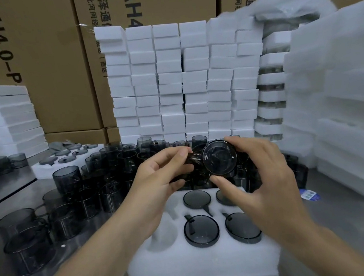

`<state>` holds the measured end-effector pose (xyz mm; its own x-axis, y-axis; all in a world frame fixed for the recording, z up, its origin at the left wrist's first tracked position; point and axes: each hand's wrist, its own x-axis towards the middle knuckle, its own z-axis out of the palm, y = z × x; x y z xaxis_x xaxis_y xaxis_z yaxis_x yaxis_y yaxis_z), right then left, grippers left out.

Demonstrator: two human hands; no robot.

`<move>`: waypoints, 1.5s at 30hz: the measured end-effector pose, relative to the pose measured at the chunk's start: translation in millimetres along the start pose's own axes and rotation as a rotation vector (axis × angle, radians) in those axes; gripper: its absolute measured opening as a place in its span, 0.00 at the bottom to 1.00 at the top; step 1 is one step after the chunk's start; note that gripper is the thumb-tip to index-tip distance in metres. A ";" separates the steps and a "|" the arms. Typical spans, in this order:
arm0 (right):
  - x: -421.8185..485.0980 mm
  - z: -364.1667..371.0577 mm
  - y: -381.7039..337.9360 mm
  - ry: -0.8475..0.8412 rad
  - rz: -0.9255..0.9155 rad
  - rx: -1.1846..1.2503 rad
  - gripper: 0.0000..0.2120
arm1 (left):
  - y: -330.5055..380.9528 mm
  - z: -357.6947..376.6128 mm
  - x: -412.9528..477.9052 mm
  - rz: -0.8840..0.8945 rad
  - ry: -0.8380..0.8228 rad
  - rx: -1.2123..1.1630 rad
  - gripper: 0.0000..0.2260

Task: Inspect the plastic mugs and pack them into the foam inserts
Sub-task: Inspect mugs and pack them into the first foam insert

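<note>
I hold one smoky grey plastic mug (219,157) on its side above the foam insert (203,263), its round end facing me. My right hand (261,174) grips its body between thumb and fingers. My left hand (160,174) pinches the mug's handle on the left. The white insert lies right in front of me, with several mugs (201,230) seated in its round holes. One hole (164,236) at the left stands unfilled.
Many loose grey mugs (70,194) crowd the steel table (342,222) left of and behind the insert. A partly filled insert (66,160) sits at the back left. Stacks of white foam (182,81) and cardboard boxes (51,61) wall the back; foam sheets (341,98) pile at the right.
</note>
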<state>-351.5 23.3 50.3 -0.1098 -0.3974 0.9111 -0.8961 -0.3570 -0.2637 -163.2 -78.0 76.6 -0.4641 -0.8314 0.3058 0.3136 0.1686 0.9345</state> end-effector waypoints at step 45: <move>-5.9 2.7 2.2 -0.210 0.014 0.032 0.32 | 3.8 -3.6 0.0 0.246 0.305 0.056 0.11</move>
<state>-351.6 22.6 43.4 -0.0273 -0.5688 0.8220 -0.8807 -0.3753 -0.2889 -159.0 -79.2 79.5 -0.1102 -0.8802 0.4617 0.3356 0.4043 0.8508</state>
